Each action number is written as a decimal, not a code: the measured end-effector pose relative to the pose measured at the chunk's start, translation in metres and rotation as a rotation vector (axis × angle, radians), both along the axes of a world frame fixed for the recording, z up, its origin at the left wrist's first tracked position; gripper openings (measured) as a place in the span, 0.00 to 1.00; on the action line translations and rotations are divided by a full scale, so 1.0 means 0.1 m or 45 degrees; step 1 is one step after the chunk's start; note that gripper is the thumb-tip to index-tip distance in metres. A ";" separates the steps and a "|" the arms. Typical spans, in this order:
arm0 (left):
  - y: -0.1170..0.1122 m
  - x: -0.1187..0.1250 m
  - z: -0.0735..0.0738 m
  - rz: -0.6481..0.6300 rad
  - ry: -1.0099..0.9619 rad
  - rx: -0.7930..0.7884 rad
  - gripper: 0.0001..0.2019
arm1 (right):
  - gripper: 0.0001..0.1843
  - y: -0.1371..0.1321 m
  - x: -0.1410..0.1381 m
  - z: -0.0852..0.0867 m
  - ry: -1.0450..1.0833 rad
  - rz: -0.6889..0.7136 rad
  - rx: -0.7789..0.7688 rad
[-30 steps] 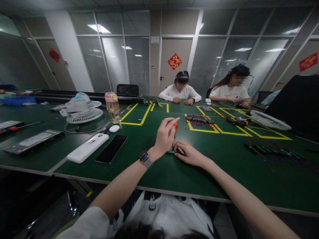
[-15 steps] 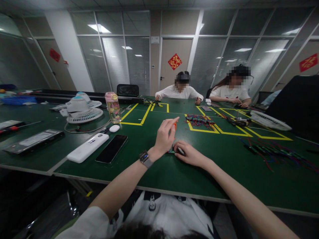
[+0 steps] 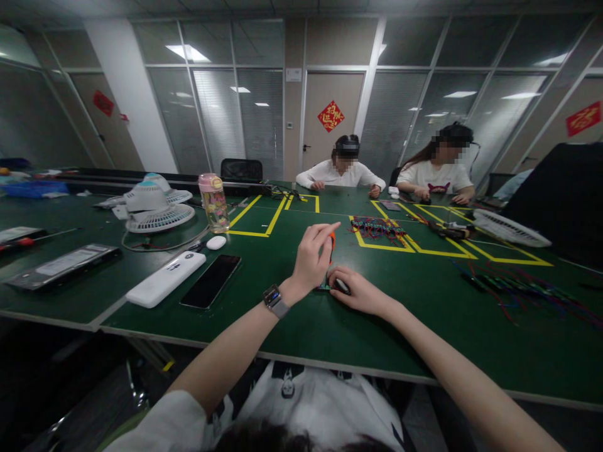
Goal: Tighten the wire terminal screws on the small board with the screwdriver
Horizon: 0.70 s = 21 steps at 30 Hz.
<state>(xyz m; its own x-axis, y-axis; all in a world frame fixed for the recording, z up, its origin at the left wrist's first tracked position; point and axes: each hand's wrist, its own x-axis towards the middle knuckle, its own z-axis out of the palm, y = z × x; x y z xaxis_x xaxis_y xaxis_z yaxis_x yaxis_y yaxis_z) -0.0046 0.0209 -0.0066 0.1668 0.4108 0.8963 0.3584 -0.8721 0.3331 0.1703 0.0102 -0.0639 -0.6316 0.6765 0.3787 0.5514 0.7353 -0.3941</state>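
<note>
My left hand (image 3: 311, 257), with a watch on its wrist, is closed round an orange-handled screwdriver (image 3: 332, 240) held upright over the green table (image 3: 301, 326). The tool's tip points down at a small dark part (image 3: 330, 287) lying on the table. My right hand (image 3: 358, 292) rests on the table just right of it, fingers pinched on that small part and pressing it down. Most of the part is hidden under my fingers.
A black phone (image 3: 211, 280) and a white power bank (image 3: 166, 278) lie to the left, with a white mouse (image 3: 216, 243), a pink bottle (image 3: 213, 203) and a white fan (image 3: 153, 210) behind. Bundles of coloured wires (image 3: 377, 227) lie inside yellow tape boxes. Two people sit across the table.
My hands have stayed in place; the left hand's grip on the screwdriver has shifted slightly. The people across the table have moved their arms.
</note>
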 end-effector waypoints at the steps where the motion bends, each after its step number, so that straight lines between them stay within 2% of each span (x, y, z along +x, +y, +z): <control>1: 0.00 0.00 0.00 -0.008 -0.001 0.001 0.16 | 0.06 0.00 0.00 0.00 -0.001 0.000 0.001; 9: -0.02 0.01 0.02 0.124 -0.085 0.048 0.10 | 0.05 0.00 0.00 -0.01 -0.013 -0.014 -0.004; 16: 0.01 -0.01 0.00 -0.026 -0.032 0.002 0.17 | 0.05 0.00 0.00 0.01 -0.010 -0.011 -0.008; 21: 0.03 0.01 0.00 0.048 -0.042 0.020 0.13 | 0.05 -0.01 0.00 0.00 -0.020 -0.021 -0.015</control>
<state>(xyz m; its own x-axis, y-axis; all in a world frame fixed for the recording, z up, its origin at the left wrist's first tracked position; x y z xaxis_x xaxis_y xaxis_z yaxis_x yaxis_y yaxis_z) -0.0032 0.0242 -0.0069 0.1216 0.4021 0.9075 0.3804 -0.8633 0.3316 0.1699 0.0092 -0.0636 -0.6263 0.6911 0.3609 0.5695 0.7216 -0.3936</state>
